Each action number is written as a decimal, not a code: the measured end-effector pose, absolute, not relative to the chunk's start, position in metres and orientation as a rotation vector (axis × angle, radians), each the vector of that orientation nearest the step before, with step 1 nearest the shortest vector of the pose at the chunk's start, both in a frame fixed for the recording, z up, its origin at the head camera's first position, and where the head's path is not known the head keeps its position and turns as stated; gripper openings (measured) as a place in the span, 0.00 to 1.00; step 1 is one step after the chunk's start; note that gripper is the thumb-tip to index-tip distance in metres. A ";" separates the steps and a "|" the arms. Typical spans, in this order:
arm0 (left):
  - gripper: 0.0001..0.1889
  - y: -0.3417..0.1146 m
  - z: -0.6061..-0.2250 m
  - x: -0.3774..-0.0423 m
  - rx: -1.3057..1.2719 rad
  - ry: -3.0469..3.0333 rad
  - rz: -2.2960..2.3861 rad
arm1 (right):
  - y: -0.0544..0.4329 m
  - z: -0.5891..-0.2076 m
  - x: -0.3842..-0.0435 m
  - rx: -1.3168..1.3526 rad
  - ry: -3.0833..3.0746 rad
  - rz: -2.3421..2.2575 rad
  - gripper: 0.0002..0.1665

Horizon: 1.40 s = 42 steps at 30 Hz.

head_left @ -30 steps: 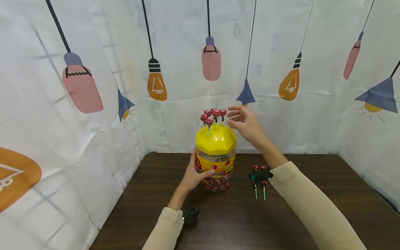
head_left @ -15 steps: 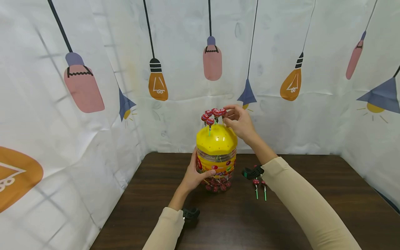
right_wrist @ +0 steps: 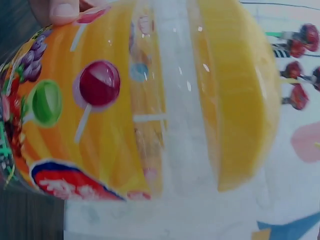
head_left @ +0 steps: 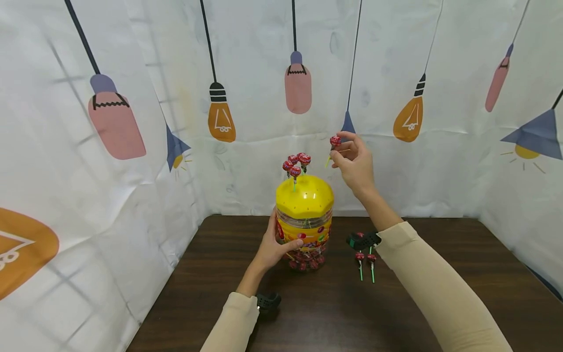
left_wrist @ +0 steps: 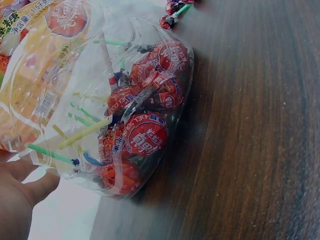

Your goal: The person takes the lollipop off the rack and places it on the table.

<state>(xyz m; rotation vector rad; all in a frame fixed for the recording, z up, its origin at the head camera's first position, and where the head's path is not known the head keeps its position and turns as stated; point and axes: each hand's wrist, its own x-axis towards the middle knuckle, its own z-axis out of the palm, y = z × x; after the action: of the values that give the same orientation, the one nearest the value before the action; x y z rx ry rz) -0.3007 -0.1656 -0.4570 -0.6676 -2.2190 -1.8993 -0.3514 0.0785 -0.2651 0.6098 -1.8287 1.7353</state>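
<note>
A clear candy jar [head_left: 303, 234] with a yellow and orange label stands on the table, and my left hand [head_left: 270, 249] grips its side, thumb across the front. Several red-wrapped lollipops [head_left: 294, 171] stick up by their sticks from holes in its yellow lid [head_left: 308, 198]. Above and right of the lid, my right hand [head_left: 358, 164] pinches one lollipop [head_left: 335, 141] on a yellow stick, its red head up. The left wrist view shows more lollipops [left_wrist: 145, 132] through the clear bottom of the jar. In the right wrist view the jar fills most of the picture.
Several lollipops [head_left: 360, 264] with green sticks lie on the dark wooden table [head_left: 198, 283] right of the jar, partly hidden by the black band [head_left: 362, 240] on my right wrist. A white curtain [head_left: 259, 181] printed with lamps hangs behind and at both sides.
My right hand has reached to the lid, taken hold of the rightmost lollipop and drawn it out, up and to the right. The left hand stays on the jar.
</note>
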 end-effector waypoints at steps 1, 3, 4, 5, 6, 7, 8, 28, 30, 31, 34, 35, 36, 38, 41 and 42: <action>0.57 -0.165 -0.457 -0.301 -0.666 -2.219 -1.901 | 0.082 -0.265 -0.349 0.612 -1.830 1.741 0.24; 0.57 -0.165 -0.457 -0.301 -0.664 -2.220 -1.904 | 0.091 -0.266 -0.345 0.624 -1.829 1.753 0.24; 0.58 -0.165 -0.456 -0.300 -0.669 -2.219 -1.906 | 0.095 -0.267 -0.343 0.630 -1.825 1.763 0.24; 0.58 -0.165 -0.454 -0.299 -0.671 -2.221 -1.909 | 0.099 -0.268 -0.342 0.637 -1.823 1.771 0.24; 0.58 -0.165 -0.452 -0.298 -0.675 -2.222 -1.912 | 0.103 -0.270 -0.339 0.647 -1.824 1.779 0.25; 0.58 -0.165 -0.449 -0.295 -0.680 -2.225 -1.911 | 0.107 -0.272 -0.337 0.656 -1.827 1.785 0.25; 0.58 -0.164 -0.446 -0.293 -0.688 -2.227 -1.910 | 0.111 -0.275 -0.336 0.662 -1.828 1.790 0.25; 0.57 -0.164 -0.438 -0.287 -0.696 -2.228 -1.917 | 0.185 -0.344 -0.301 0.666 -1.965 1.931 0.24; 0.57 -0.164 -0.445 -0.293 -0.683 -2.228 -1.914 | 0.192 -0.353 -0.298 0.656 -1.999 1.925 0.24; 0.57 -0.165 -0.449 -0.296 -0.676 -2.229 -1.911 | 0.196 -0.358 -0.297 0.649 -2.021 1.915 0.24; 0.57 -0.166 -0.456 -0.301 -0.661 -2.232 -1.897 | 0.206 -0.372 -0.293 0.622 -2.078 1.900 0.24; 0.57 -0.166 -0.457 -0.301 -0.658 -2.233 -1.891 | 0.209 -0.376 -0.292 0.605 -2.097 1.891 0.24; 0.56 -0.166 -0.458 -0.301 -0.659 -2.233 -1.888 | 0.212 -0.381 -0.291 0.589 -2.116 1.881 0.24; 0.56 -0.166 -0.458 -0.302 -0.672 -2.225 -1.885 | 0.217 -0.389 -0.288 0.562 -2.139 1.878 0.25; 0.56 -0.166 -0.457 -0.301 -0.695 -2.213 -1.890 | 0.225 -0.401 -0.285 0.528 -2.162 1.862 0.25; 0.56 -0.166 -0.457 -0.301 -0.700 -2.212 -1.892 | 0.227 -0.405 -0.285 0.522 -2.166 1.862 0.25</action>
<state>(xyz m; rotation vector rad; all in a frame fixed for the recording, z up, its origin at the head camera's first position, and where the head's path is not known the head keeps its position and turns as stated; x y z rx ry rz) -0.3015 -0.1661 -0.4566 -0.6999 -2.2117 -1.8919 -0.2845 0.2274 -0.4047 0.5224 -2.1660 1.8624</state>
